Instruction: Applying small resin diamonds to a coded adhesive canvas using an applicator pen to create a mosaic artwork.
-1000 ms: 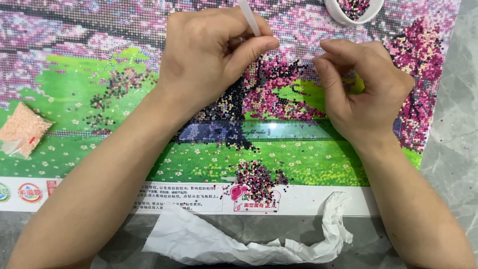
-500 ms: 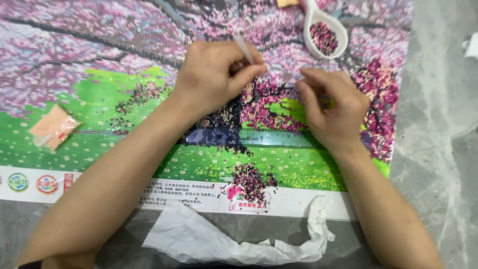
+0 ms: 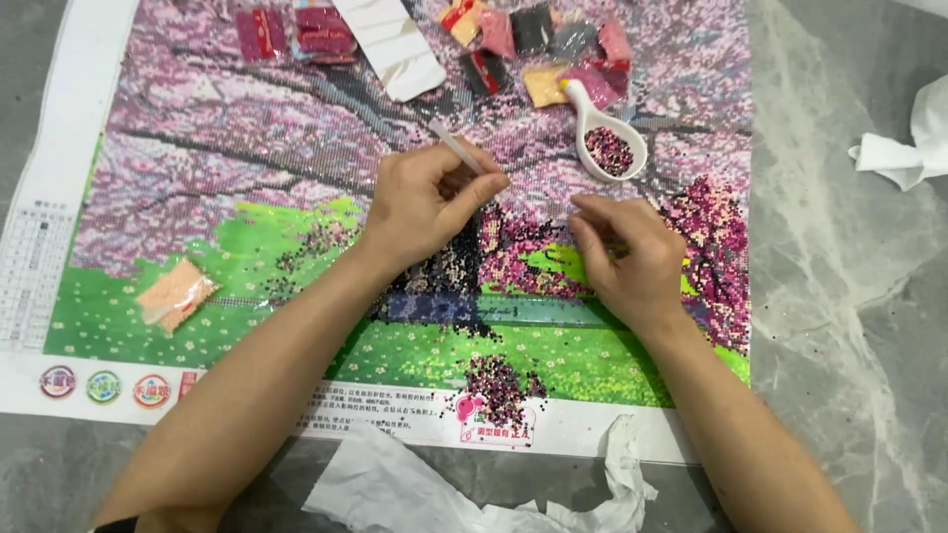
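Two hands work a partly beaded blossom-tree diamond-painting canvas: left hand pinches a white applicator pen; right hand fingers curled together, contents hidden; much remains bare.

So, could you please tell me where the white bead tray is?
In the head view, the tray lies on the canvas top right, just above the right hand.

pen tip: hidden by left hand | bead packets: cut off at top edge
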